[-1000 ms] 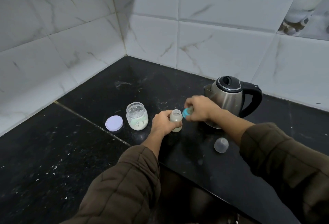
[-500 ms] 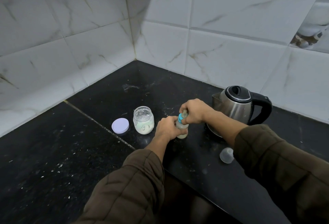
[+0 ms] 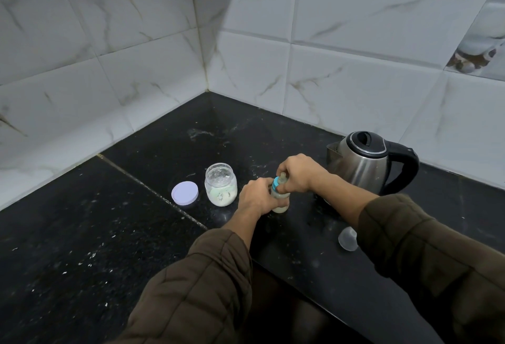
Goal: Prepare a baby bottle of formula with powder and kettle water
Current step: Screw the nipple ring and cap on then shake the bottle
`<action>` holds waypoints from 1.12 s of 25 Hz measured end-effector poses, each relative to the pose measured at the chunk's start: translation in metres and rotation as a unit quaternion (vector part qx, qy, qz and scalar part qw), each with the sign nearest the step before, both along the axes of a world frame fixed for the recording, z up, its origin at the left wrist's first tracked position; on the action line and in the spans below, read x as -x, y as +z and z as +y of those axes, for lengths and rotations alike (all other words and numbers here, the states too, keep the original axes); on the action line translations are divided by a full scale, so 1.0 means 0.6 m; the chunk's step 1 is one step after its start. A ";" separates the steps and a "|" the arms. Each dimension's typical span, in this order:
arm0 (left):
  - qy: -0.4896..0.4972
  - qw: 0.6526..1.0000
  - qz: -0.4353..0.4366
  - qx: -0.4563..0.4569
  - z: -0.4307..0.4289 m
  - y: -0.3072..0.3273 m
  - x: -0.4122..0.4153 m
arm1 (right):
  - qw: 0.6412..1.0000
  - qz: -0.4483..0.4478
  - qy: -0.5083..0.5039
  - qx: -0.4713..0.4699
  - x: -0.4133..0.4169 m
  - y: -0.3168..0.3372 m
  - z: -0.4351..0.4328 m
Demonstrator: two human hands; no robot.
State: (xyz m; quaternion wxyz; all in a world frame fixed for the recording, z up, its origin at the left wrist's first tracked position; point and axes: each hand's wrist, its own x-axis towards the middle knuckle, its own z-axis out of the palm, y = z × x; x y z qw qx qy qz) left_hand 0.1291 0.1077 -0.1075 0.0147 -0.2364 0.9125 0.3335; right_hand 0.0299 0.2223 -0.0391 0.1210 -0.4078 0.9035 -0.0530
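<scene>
Bottle [image 3: 281, 205], gripped by the left hand [image 3: 257, 196], now carries the teat collar [image 3: 276, 182], which the right hand [image 3: 297, 173] just above grips, so tightening likely remains.

I'm seeing a glossy black speckled stone counter [image 3: 82, 234], shiny white marble-look wall tiles [image 3: 355, 43], a brushed steel kettle with black plastic handle [image 3: 363, 163], a smooth clear powder jar [image 3: 220, 188], a matt lilac plastic lid [image 3: 185, 192], and a quilted brown cloth sleeve [image 3: 196, 289].

On the table [image 3: 82, 234] the bottle [image 3: 281, 207] stands near the middle. The jar [image 3: 220, 186] is near it at its 9 o'clock, with the lid [image 3: 185, 192] just beside the jar, again at 9 o'clock. The kettle [image 3: 363, 163] stands at the bottle's 2 o'clock, and the cap [image 3: 347, 239] at its 4 o'clock.
</scene>
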 end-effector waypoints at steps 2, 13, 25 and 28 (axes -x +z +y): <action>0.006 1.000 0.003 0.000 0.001 -0.001 -0.001 | 1.000 0.010 -0.007 -0.008 -0.001 -0.001 -0.003; -0.002 1.000 0.004 0.006 -0.005 0.000 0.003 | 0.996 0.068 -0.048 -0.033 0.000 0.001 -0.001; 0.007 1.000 -0.005 0.015 -0.004 0.006 0.002 | 0.992 0.082 -0.046 -0.089 0.002 -0.003 -0.005; -0.001 1.000 -0.015 0.006 -0.007 0.009 0.005 | 0.997 0.013 0.008 -0.071 0.007 0.001 -0.007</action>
